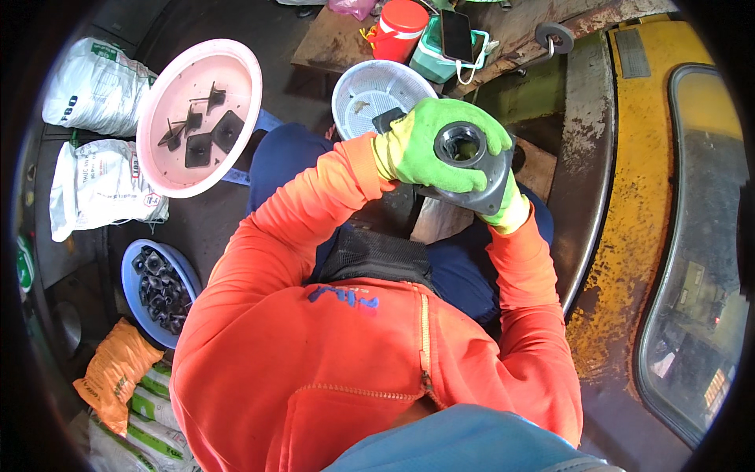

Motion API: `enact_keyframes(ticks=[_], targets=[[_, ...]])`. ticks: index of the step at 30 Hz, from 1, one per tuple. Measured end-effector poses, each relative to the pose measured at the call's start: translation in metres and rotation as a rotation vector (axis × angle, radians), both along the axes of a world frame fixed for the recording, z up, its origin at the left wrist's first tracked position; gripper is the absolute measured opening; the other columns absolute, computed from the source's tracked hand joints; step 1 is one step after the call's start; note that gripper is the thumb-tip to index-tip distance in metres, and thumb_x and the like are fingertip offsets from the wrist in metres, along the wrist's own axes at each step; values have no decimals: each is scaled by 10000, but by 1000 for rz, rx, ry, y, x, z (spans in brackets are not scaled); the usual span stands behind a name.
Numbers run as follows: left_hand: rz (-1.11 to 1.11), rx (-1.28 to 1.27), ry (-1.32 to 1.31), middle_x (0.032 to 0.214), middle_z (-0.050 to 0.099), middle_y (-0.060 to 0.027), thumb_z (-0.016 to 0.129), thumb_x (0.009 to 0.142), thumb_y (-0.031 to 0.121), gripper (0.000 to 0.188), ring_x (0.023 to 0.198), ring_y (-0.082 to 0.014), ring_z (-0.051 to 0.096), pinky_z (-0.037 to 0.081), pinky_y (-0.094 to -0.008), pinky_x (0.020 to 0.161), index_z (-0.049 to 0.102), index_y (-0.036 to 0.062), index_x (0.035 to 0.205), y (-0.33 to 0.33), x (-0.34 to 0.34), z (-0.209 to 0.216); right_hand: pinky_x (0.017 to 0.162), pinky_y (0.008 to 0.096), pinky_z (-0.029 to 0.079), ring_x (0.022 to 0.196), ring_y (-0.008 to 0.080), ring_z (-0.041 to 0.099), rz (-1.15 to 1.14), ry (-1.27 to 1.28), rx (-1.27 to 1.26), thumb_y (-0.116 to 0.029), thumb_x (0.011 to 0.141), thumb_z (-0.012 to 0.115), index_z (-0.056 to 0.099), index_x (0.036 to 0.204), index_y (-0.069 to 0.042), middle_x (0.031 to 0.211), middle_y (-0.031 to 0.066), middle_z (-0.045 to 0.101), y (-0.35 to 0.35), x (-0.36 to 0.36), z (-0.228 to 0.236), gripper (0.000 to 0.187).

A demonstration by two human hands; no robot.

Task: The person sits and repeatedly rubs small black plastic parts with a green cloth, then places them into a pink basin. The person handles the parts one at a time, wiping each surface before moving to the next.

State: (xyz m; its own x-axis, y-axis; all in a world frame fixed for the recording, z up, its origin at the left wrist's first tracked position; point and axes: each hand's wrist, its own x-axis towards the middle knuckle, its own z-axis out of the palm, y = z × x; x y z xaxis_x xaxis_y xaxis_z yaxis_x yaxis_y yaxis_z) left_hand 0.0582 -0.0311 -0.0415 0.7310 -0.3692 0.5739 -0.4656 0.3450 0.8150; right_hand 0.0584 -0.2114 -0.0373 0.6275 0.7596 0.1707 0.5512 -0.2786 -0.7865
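Around the raised round collar of a black part (491, 185), the gloved left hand (444, 141) has its fingers curled and clamped; the gloved right hand (511, 211) meets the part's near right edge, but its fingers are hidden beneath, so whether they are pressed together or spread I cannot tell. The part is held above the lap, its square plate tilted and its opening facing up. Just beyond it to the left is a white mesh basket (381, 79) holding a small brownish scrap, with a dark piece (387, 119) before it half covered by the left glove. Well left of the part, a pink basin (228, 75) holds about five black flanged pieces (228, 131), some on edge; nearer the body, a blue basin (181, 266) is heaped with small dark pieces (161, 291), too crowded to count. Beyond the part are a red jug (397, 39) and a teal container (429, 59), its contents blocked by a dark phone (456, 35). Right of it, a rusty yellow panel (609, 315) is cut off by the rim.
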Motion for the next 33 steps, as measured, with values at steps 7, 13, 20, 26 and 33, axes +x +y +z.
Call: enact_keyframes(ticks=[7, 13, 20, 26, 33], targets=[[-520, -52, -116, 1071, 684, -119, 824, 650, 277, 426, 1061, -303, 620, 393, -444, 1009, 659, 52, 972, -4, 14, -5, 1039, 376, 400, 1270, 190, 457, 89, 257, 134, -204, 810, 728, 428, 1375, -62, 1348, 80, 502, -21, -12, -42, 655], [-502, 44, -223, 1327, 535, -157, 819, 615, 329, 680, 1324, -309, 419, 277, -453, 1113, 597, 39, 1188, 9, 39, 0, 898, 341, 485, 1042, 178, 609, -227, 233, 215, -196, 655, 813, 562, 1182, -93, 1146, 67, 613, 8, 3, -32, 592], [173, -17, 328, 1373, 498, -123, 861, 658, 173, 709, 1248, -217, 489, 384, -345, 1044, 530, 29, 1268, -11, 8, -4, 842, 324, 503, 1034, 219, 620, -430, -260, 107, -192, 801, 708, 534, 1203, -42, 1146, 103, 612, 22, 23, -4, 464], [316, -137, 15, 1243, 588, -126, 806, 687, 73, 466, 1129, -216, 568, 455, -354, 956, 587, 45, 1097, -23, -2, -20, 879, 316, 495, 1077, 180, 589, -397, -13, 111, -169, 850, 660, 460, 1251, -42, 1204, 77, 561, 18, 6, -17, 466], [138, 15, -179, 1077, 660, -148, 816, 649, 129, 391, 998, -279, 633, 494, -367, 861, 635, 38, 983, -2, -1, 3, 864, 379, 486, 1093, 256, 584, -42, -303, -108, -258, 758, 720, 580, 1194, -89, 1169, 92, 606, 4, -3, 15, 488]])
